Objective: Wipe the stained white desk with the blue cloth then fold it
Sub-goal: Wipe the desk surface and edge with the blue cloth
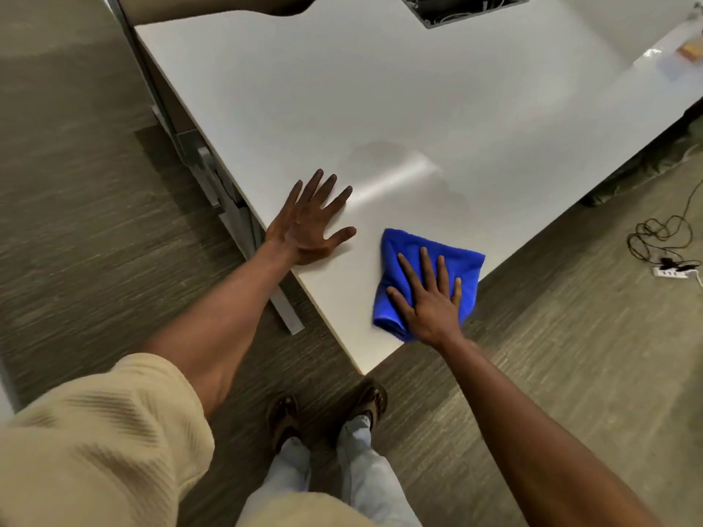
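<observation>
A blue cloth (411, 256) lies bunched on the near corner of the white desk (342, 93). My right hand (430, 298) presses flat on the cloth with fingers spread. To the left of it, my left hand (308, 222) rests palm down on the bare desk near its left edge, fingers apart, holding nothing. A faint greyish wet smear (395, 165) shows on the desk surface just beyond both hands.
A rectangular cable cutout (456, 9) sits at the far side of the desk. A small brown object (690, 51) lies at the far right edge. On the carpet to the right are a tangled cord (662, 230) and a white power strip (673, 271). My feet stand below the desk corner.
</observation>
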The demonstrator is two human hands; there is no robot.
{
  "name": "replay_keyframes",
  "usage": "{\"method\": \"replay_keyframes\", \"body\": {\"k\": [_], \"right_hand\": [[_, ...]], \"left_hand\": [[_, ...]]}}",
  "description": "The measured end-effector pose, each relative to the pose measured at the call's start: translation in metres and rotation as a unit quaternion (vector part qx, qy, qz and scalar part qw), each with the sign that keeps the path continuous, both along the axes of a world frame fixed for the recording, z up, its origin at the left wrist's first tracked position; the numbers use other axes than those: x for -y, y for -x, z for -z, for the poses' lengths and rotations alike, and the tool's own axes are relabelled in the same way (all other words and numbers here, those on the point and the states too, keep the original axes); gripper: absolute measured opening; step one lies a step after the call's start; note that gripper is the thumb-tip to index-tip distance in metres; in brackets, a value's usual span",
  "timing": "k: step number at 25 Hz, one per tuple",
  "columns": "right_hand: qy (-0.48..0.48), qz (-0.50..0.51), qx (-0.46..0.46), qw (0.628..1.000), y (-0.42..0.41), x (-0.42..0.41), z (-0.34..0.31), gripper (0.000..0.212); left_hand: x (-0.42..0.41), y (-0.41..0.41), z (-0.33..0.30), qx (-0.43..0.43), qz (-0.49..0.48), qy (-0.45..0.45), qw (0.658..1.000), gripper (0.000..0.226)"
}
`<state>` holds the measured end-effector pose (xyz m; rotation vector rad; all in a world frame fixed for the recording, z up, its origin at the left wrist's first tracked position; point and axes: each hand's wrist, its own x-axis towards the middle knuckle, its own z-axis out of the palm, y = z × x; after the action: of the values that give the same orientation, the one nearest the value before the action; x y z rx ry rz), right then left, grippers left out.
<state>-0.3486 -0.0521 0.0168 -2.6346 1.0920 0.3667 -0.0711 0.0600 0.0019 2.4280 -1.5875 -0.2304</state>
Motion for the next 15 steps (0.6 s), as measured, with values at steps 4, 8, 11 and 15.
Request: {"method": "replay_keyframes", "body": {"k": [4, 8, 11, 15], "right_hand": [[-0.016, -0.056, 0.023, 0.998, 0.003, -0.021, 0.006, 0.071], [-0.037, -0.16, 0.039, 0.986, 0.045, 0.007, 0.004, 0.065], [-0.021, -0.054, 0.035, 0.998, 0.028, 0.035, -0.001, 0.061], [-0.001, 0.051, 0.046, 0.998, -0.007, 0.002, 0.007, 0.065]], "left_hand": [[-0.006, 0.009, -0.006, 0.006, 0.057, 0.039, 0.998, 0.083], [-0.019, 0.03, -0.003, -0.054, 0.117, 0.114, 0.985, 0.078], [-0.017, 0.032, -0.006, -0.056, 0.071, 0.033, 0.995, 0.079], [-0.014, 0.04, -0.003, 0.027, 0.051, -0.014, 0.998, 0.081]]}}
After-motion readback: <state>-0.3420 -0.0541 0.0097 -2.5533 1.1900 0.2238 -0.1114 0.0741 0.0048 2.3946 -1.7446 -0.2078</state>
